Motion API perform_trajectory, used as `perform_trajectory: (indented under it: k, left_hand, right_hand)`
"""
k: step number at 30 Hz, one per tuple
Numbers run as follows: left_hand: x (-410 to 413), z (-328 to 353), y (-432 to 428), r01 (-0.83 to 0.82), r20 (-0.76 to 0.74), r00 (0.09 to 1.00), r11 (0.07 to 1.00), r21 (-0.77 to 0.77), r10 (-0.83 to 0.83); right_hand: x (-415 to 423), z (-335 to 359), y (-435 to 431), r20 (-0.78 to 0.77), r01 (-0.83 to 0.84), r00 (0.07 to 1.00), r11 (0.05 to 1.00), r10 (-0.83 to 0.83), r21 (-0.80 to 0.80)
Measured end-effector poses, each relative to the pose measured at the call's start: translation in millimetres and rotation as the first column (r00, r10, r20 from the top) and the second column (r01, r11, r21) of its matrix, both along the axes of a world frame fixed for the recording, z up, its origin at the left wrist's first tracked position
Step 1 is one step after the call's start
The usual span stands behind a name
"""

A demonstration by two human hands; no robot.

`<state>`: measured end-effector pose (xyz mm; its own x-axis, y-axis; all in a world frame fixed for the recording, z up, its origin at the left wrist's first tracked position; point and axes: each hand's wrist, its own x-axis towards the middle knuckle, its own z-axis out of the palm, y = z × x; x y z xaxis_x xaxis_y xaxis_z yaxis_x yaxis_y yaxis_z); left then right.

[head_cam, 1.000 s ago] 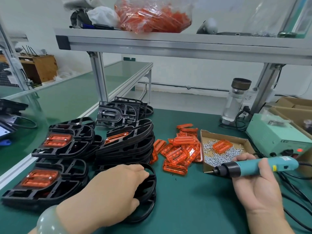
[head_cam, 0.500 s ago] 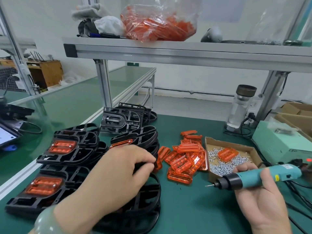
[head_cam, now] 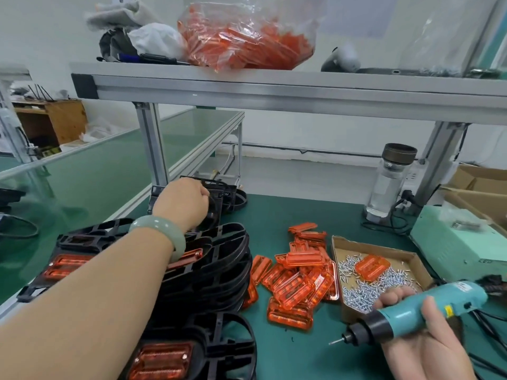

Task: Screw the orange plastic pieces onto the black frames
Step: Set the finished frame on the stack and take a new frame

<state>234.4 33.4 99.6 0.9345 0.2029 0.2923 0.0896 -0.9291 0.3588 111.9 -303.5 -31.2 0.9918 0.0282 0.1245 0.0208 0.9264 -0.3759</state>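
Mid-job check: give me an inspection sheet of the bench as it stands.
Surface: green mat on the bench.
Job's things: stacked black frames, some with orange inserts; loose orange pieces beside them; screws in cardboard tray, one orange piece on them.
Clutter: water bottle, pale green power box.
Hands: left hand grips a frame on the far stack; right hand holds the electric screwdriver.
Cables: black leads by the bottle and behind the screwdriver.
Surroundings: aluminium shelf with bag of orange parts; cardboard boxes at right.

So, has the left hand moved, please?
Yes: the left hand left the near frame and reached away to the far frames beside the post, gripping one.
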Motion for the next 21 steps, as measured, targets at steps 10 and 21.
perform_trajectory:
  k: [10,21]
  left_hand:
    - [59.4,-34.7,24.4,0.01,-0.199,0.978,0.939,0.344,0.063]
    - [44.3,-24.6,36.6,-0.073,-0.091,0.985,0.839,0.539,0.144]
  right_hand:
    - [13.1,22.6,18.0,-0.16,0.344,0.916,0.925,-0.368,-0.161]
    - [10.2,9.4,9.8,-0.241,0.173,0.952,0.982,-0.187,-0.081]
